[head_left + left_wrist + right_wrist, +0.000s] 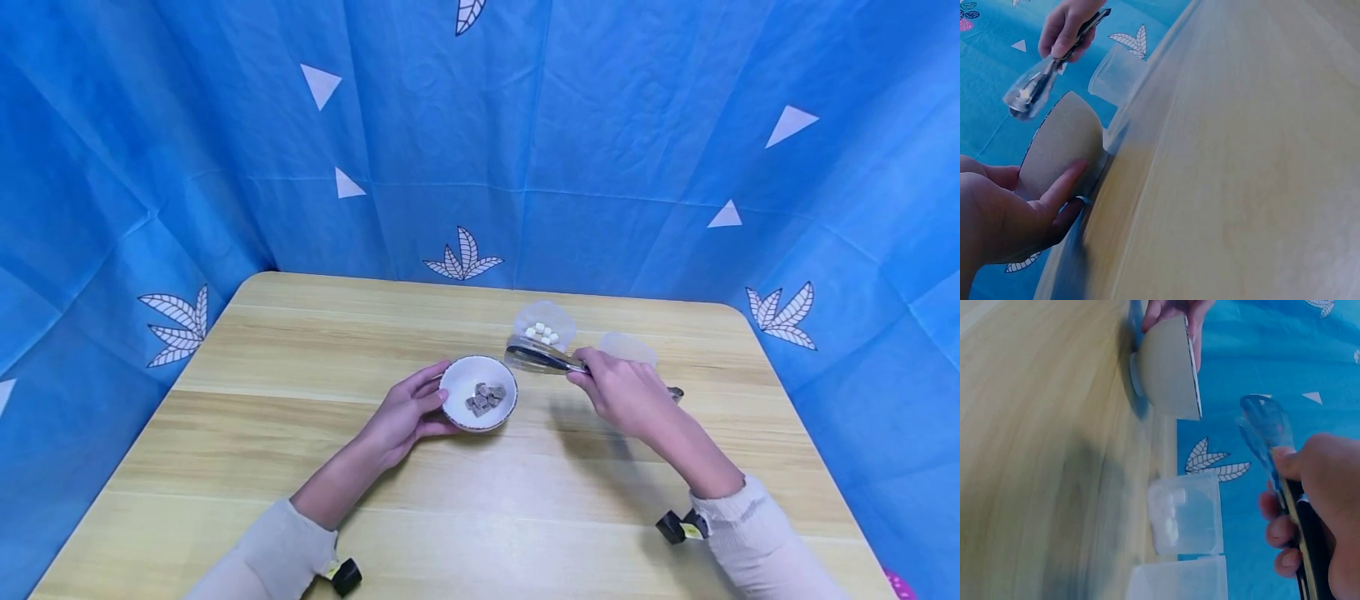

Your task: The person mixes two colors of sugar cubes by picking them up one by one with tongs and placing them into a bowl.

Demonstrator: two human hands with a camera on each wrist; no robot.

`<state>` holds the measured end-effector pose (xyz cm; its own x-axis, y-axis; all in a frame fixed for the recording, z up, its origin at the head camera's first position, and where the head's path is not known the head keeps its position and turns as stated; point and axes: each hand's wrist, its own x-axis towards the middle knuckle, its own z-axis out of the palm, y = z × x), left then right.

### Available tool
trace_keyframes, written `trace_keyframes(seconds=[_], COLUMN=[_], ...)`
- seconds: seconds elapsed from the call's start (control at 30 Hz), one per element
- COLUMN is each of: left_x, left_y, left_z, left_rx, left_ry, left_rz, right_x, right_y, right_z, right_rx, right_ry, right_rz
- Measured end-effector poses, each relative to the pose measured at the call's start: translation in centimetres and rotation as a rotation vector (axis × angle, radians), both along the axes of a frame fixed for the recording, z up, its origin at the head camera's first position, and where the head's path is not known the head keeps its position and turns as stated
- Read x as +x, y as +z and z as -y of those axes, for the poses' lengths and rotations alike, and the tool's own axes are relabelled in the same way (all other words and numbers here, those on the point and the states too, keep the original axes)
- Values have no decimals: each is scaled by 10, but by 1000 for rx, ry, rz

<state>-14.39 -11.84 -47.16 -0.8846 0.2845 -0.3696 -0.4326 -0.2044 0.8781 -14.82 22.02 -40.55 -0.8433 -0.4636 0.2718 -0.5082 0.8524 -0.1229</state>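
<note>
At the left, the left hand [411,410] has its fingers curled round the near-left side of a white bowl [457,400], the thumb over the rim. The bowl is upright near the middle of the table [315,350]; whether its foot touches the wood I cannot tell for sure. Inside lies a small heap of grey-brown chunks [484,398], so that portion appears to be done, and no white piece shows among them.

Just right of the bowl, the tongs [543,357] point leftward, their clear ends above the table and in front of a translucent container [546,310]. In that container sit several white cubes [540,328], which seem to be the part still left. The right wrist view shows the tong ends slightly apart, with no piece that I can make out between them, so no transfer seems to be under way at this instant.

Farther right, the right hand [621,387] has its fingers clamped on the tong handles. Behind it stands a second container [628,347], partly hidden by the hand; I cannot tell whether anything remains in it. Overall, the work looks partway through: chunks in the bowl, cubes not yet there.
</note>
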Motion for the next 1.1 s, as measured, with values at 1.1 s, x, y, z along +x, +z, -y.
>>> trace_keyframes(seconds=[1.1], left_x=[0], left_y=[-1], left_z=[1], left_rx=[15], left_ry=[-27], left_rz=[-17], right_x=[-68], right_y=[53], right_z=[-29], right_rx=[390], right_ry=[120], right_rz=[-469])
